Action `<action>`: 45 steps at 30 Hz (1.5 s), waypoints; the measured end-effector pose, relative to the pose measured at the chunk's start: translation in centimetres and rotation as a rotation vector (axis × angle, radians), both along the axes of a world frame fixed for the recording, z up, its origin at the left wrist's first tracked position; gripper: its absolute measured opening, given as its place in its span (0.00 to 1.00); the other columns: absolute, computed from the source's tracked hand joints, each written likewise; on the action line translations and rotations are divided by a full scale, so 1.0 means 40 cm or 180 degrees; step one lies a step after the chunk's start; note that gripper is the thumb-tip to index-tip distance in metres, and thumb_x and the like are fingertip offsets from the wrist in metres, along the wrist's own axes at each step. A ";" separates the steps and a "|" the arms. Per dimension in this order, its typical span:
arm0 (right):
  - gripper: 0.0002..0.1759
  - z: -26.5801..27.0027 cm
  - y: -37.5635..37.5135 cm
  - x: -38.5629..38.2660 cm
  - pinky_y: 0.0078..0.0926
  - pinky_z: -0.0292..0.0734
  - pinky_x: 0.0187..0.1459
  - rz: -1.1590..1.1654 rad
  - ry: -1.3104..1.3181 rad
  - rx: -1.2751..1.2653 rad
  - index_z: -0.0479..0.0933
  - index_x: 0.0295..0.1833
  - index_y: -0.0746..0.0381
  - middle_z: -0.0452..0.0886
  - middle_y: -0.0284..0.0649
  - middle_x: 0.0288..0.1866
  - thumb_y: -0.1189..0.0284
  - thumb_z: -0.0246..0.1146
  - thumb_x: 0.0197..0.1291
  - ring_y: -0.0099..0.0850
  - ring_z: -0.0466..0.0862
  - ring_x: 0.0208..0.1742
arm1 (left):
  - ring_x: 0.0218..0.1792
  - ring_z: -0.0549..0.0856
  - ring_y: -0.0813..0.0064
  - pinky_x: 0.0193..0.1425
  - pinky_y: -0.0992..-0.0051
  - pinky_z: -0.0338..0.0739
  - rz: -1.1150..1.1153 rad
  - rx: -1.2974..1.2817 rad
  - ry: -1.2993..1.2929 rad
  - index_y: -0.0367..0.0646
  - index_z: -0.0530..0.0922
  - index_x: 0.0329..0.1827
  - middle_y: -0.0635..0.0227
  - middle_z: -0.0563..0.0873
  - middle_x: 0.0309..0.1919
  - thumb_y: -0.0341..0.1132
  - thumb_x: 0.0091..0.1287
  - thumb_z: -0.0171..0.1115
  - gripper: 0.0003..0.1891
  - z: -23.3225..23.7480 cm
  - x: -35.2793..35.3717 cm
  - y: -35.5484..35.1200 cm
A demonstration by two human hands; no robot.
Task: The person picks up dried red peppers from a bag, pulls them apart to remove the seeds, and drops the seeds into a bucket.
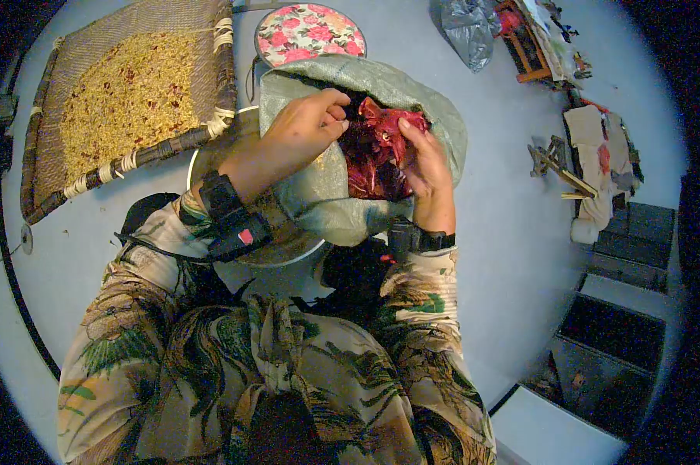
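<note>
An open pale green woven sack (435, 116) stands in front of me, with dark red dried pieces, probably peppers, (369, 174) inside. My right hand (427, 159) is at the sack's right side, its thumb and fingers closed round a bright red piece (389, 128) with pale seeds showing. Just left of that piece, over the sack's opening, my left hand (311, 120) has its fingers curled together; whether it pinches anything is too small to tell. Below the sack, the rim of a round pale basin (303, 258) shows.
At the left lies a framed woven tray (48, 167) spread with yellow seeds and red bits. A round floral stool (311, 35) stands behind the sack. A grey plastic bag (468, 35), a small wooden stool (559, 169) and dark steps (613, 322) are at the right.
</note>
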State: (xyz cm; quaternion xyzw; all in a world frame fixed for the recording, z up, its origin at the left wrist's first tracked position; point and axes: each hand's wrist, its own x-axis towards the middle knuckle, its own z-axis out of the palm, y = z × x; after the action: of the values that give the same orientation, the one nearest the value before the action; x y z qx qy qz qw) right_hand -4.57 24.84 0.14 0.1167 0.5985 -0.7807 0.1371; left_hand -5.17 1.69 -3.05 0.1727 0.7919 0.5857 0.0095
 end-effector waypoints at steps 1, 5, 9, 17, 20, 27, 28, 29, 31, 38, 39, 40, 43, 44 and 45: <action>0.15 0.002 -0.001 0.001 0.26 0.82 0.42 0.0044 -0.0069 0.0007 0.78 0.52 0.59 0.85 0.33 0.45 0.67 0.66 0.61 0.25 0.85 0.41 | 0.40 0.85 0.76 0.47 0.77 0.80 0.0012 -0.0009 0.0032 0.37 0.75 0.59 0.63 0.87 0.41 0.28 0.64 0.63 0.20 0.004 0.003 0.000; 0.16 -0.003 0.008 0.001 0.23 0.80 0.38 0.0094 -0.0336 0.0159 0.79 0.53 0.54 0.86 0.31 0.47 0.62 0.66 0.61 0.23 0.85 0.43 | 0.37 0.84 0.76 0.43 0.76 0.80 0.0071 0.0318 0.0002 0.37 0.76 0.58 0.63 0.86 0.38 0.29 0.64 0.62 0.18 0.014 0.010 0.004; 0.18 -0.021 0.017 0.000 0.20 0.75 0.34 0.0104 -0.0504 0.0314 0.79 0.55 0.49 0.85 0.27 0.47 0.57 0.65 0.61 0.21 0.84 0.44 | 0.34 0.84 0.71 0.40 0.72 0.80 0.0060 0.0568 0.0049 0.35 0.76 0.55 0.60 0.85 0.36 0.32 0.64 0.62 0.18 0.038 0.027 0.002; 0.18 -0.057 0.029 -0.007 0.18 0.74 0.30 0.0225 -0.0636 0.0021 0.79 0.55 0.51 0.86 0.28 0.46 0.57 0.63 0.63 0.20 0.84 0.42 | 0.33 0.84 0.73 0.39 0.72 0.80 0.0053 0.0628 0.0069 0.36 0.77 0.54 0.61 0.85 0.35 0.31 0.64 0.63 0.17 0.042 0.042 0.015; 0.17 -0.049 0.028 -0.004 0.16 0.73 0.27 0.0247 -0.0621 -0.0045 0.79 0.54 0.52 0.86 0.28 0.44 0.57 0.63 0.64 0.19 0.83 0.38 | 0.33 0.84 0.72 0.39 0.72 0.80 0.0116 0.0493 0.0067 0.36 0.77 0.54 0.61 0.85 0.35 0.31 0.64 0.62 0.17 0.043 0.043 0.015; 0.12 -0.058 0.027 -0.012 0.17 0.77 0.23 0.0024 -0.0758 -0.0079 0.79 0.49 0.55 0.85 0.31 0.36 0.61 0.63 0.66 0.20 0.82 0.29 | 0.38 0.83 0.81 0.44 0.78 0.79 0.0100 0.0313 -0.0090 0.40 0.77 0.59 0.69 0.85 0.36 0.32 0.65 0.65 0.19 0.042 0.040 0.008; 0.12 -0.061 0.026 -0.013 0.19 0.79 0.26 -0.0147 -0.0729 0.0087 0.78 0.50 0.56 0.84 0.31 0.37 0.62 0.63 0.66 0.22 0.82 0.31 | 0.38 0.83 0.81 0.44 0.78 0.79 0.0095 0.0295 -0.0095 0.41 0.77 0.58 0.69 0.86 0.36 0.32 0.65 0.65 0.19 0.049 0.041 0.007; 0.12 -0.066 0.024 -0.013 0.21 0.81 0.29 -0.0318 -0.0699 0.0254 0.78 0.50 0.57 0.84 0.32 0.38 0.63 0.63 0.66 0.24 0.82 0.33 | 0.37 0.83 0.81 0.44 0.78 0.79 0.0177 0.0207 -0.0113 0.41 0.78 0.58 0.69 0.86 0.36 0.33 0.65 0.65 0.18 0.055 0.040 0.006; 0.13 -0.067 0.018 -0.009 0.28 0.84 0.36 -0.0576 -0.0498 0.0422 0.76 0.51 0.59 0.82 0.34 0.42 0.65 0.63 0.65 0.28 0.81 0.37 | 0.37 0.83 0.80 0.44 0.77 0.79 0.0342 0.0029 -0.0152 0.42 0.78 0.57 0.68 0.87 0.36 0.34 0.64 0.66 0.18 0.066 0.037 0.003; 0.15 -0.132 0.079 -0.036 0.45 0.83 0.52 -0.1173 -0.0014 0.0588 0.71 0.54 0.63 0.76 0.39 0.49 0.71 0.63 0.64 0.34 0.78 0.47 | 0.38 0.84 0.77 0.46 0.75 0.79 0.0695 0.0093 0.0109 0.40 0.79 0.55 0.67 0.87 0.36 0.34 0.63 0.66 0.17 0.059 0.013 -0.027; 0.15 -0.136 0.080 -0.037 0.46 0.83 0.53 -0.1248 0.0073 0.0580 0.71 0.53 0.63 0.76 0.40 0.49 0.72 0.63 0.63 0.34 0.78 0.49 | 0.38 0.84 0.77 0.47 0.74 0.79 0.0670 0.0132 0.0105 0.40 0.79 0.55 0.66 0.87 0.37 0.34 0.63 0.66 0.18 0.061 0.007 -0.034; 0.13 -0.119 0.074 -0.031 0.43 0.82 0.53 -0.1221 0.0226 0.0529 0.71 0.50 0.65 0.76 0.40 0.48 0.73 0.62 0.63 0.35 0.78 0.51 | 0.39 0.85 0.76 0.48 0.74 0.79 0.0648 0.0170 0.0104 0.39 0.79 0.55 0.66 0.87 0.37 0.34 0.64 0.66 0.18 0.068 0.004 -0.040; 0.19 -0.127 0.078 -0.041 0.35 0.83 0.47 -0.1271 0.0424 0.0552 0.70 0.57 0.65 0.77 0.42 0.51 0.74 0.63 0.61 0.34 0.79 0.49 | 0.39 0.84 0.76 0.48 0.74 0.79 0.0786 0.0068 0.0294 0.38 0.79 0.56 0.66 0.86 0.36 0.34 0.64 0.64 0.18 0.081 0.008 -0.054; 0.19 -0.135 0.081 -0.046 0.33 0.82 0.46 -0.1342 0.0428 0.0598 0.71 0.56 0.66 0.78 0.42 0.50 0.74 0.63 0.61 0.34 0.79 0.48 | 0.39 0.84 0.76 0.48 0.74 0.79 0.0807 0.0069 0.0325 0.38 0.79 0.56 0.66 0.86 0.36 0.34 0.64 0.64 0.18 0.079 0.007 -0.056; 0.18 -0.143 0.083 -0.050 0.32 0.82 0.46 -0.1414 0.0434 0.0646 0.72 0.56 0.66 0.78 0.42 0.50 0.74 0.63 0.61 0.35 0.80 0.46 | 0.40 0.84 0.76 0.48 0.74 0.79 0.0825 0.0074 0.0357 0.38 0.79 0.57 0.66 0.86 0.36 0.34 0.65 0.64 0.18 0.076 0.003 -0.057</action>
State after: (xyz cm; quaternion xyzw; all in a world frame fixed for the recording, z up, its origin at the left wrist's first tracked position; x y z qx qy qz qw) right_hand -6.56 28.15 -5.59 0.2056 0.6413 -0.7336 -0.0910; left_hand -5.04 -0.58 0.00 0.1016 0.8000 0.5805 -0.1125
